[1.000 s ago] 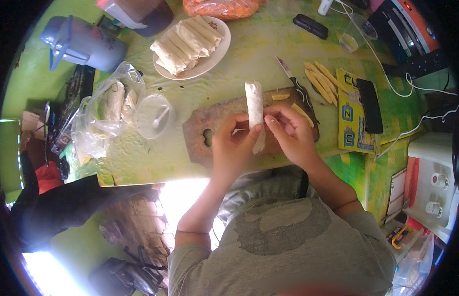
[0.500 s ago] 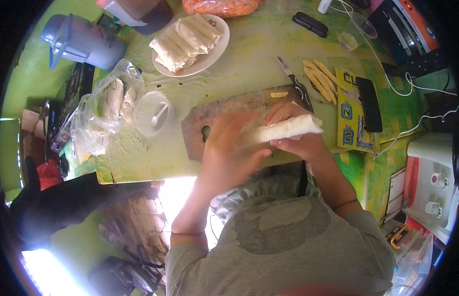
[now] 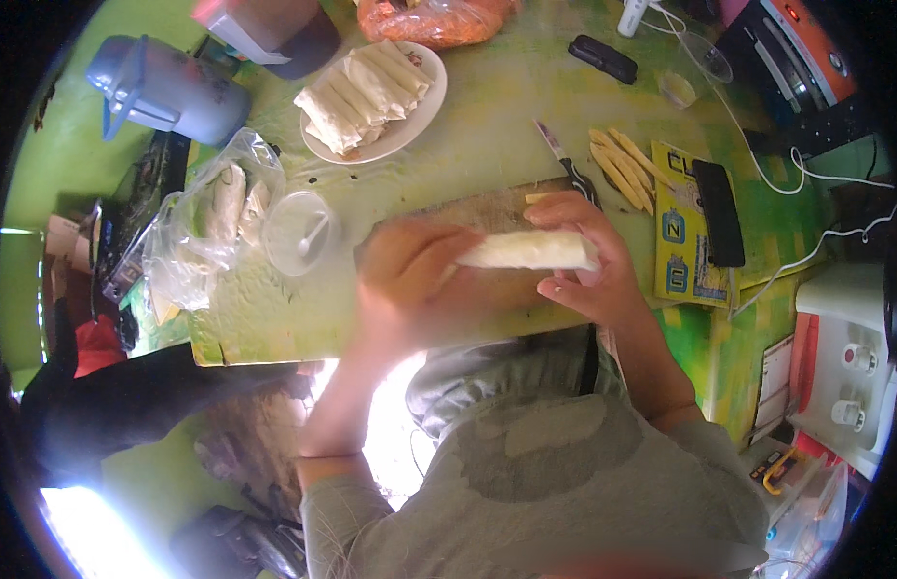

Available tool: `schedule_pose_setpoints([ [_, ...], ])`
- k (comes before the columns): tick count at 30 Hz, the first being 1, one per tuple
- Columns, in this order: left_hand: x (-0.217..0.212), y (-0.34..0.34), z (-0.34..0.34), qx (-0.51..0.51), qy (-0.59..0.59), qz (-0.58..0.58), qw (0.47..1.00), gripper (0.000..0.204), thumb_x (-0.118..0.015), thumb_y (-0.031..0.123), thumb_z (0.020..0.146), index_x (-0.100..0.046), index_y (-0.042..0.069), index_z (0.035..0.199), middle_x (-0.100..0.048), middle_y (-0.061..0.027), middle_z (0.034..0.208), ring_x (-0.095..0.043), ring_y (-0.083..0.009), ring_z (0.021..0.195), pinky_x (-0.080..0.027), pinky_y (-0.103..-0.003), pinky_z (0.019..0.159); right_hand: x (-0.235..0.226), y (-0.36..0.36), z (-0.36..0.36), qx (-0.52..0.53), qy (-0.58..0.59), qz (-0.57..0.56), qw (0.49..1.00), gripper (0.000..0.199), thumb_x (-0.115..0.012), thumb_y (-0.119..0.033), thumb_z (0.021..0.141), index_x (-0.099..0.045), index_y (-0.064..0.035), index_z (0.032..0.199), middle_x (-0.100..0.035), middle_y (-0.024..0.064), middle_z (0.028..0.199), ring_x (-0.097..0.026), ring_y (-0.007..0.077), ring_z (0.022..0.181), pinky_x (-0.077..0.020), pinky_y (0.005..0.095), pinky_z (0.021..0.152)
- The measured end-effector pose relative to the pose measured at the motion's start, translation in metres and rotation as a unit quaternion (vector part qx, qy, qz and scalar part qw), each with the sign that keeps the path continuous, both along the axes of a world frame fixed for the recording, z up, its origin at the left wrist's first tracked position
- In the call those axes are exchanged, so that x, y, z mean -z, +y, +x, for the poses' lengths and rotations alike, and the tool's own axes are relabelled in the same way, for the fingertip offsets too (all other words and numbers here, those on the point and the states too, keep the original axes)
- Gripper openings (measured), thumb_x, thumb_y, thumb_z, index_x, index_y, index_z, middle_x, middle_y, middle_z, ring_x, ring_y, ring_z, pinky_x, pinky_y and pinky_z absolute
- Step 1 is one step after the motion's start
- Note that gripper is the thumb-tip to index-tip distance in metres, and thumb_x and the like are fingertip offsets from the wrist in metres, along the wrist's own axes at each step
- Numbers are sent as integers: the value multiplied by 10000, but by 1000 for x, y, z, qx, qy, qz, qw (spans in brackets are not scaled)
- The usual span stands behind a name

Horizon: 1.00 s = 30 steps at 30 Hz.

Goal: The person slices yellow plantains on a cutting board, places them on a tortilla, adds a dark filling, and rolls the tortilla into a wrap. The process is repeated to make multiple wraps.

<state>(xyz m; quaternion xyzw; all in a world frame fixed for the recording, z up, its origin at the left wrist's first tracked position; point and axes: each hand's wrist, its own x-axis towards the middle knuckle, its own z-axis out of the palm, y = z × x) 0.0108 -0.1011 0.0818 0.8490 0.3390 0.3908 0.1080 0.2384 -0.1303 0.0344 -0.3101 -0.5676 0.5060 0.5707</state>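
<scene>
A pale, uncooked spring roll [image 3: 526,250] lies level above the wooden cutting board [image 3: 458,207]. My left hand [image 3: 410,265], blurred by motion, is closed round its left end. Around the other end, my right hand [image 3: 608,265] has thumb and fingers spread apart from the roll's sides; whether the palm touches the tip cannot be made out. Beyond the board, a white plate [image 3: 434,106] carries several finished rolls [image 3: 366,92]. A knife [image 3: 569,159] rests at the board's far right corner, beside several yellowish strips [image 3: 622,169] of food.
Left of the board stand a clear tub [image 3: 299,234] with a white spoon and a plastic bag [image 3: 227,207] of wrappers. A blue jug [image 3: 169,92] is at the far left, an orange-filled bag [image 3: 434,21] at the back. Rightward lie a dark phone [image 3: 719,212] and white cables [image 3: 796,183].
My left hand has moved left and closed on the roll's left end. The right hand's fingers have spread from their grip, and the roll has shifted slightly left.
</scene>
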Motion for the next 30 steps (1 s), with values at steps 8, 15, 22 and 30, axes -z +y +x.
schedule_pose_setpoints([
  [8, -41, 124, -63, -1, 175, 127, 976, 335, -743, -18, 747, -711, 55, 1072, -703, -96, 1106, -649, -313, 1047, -528, -412, 911, 3, -23, 15, -25, -95, -74, 992, 457, -735, 16, 784, -555, -87, 1191, -545, 17, 1058, -515, 89, 876, -407, 237, 712],
  [15, -47, 231, -88, 109, 233, 115, 959, 261, -739, -19, 737, -699, 42, 988, -671, -116, 1092, -607, -330, 1079, -505, -426, 925, 9, -31, 16, -33, -92, -124, 987, 433, -730, 13, 793, -557, -81, 1179, -565, -3, 1011, -495, 79, 868, -382, 245, 744],
  [22, -16, 281, -98, 129, 292, -14, 948, 227, -752, -28, 687, -719, 62, 893, -643, -88, 1150, -566, -299, 1127, -473, -400, 972, 4, -34, 16, -34, -114, -147, 982, 436, -715, 26, 805, -559, -83, 1197, -574, -11, 995, -484, 76, 859, -365, 246, 766],
  [30, -7, 283, -95, 89, 344, 2, 935, 224, -724, -9, 727, -725, 59, 940, -660, -100, 1079, -582, -309, 1095, -490, -410, 956, 8, -32, 14, -39, -134, -130, 982, 435, -702, 43, 808, -566, -83, 1202, -578, -7, 991, -507, 76, 830, -371, 242, 741],
])
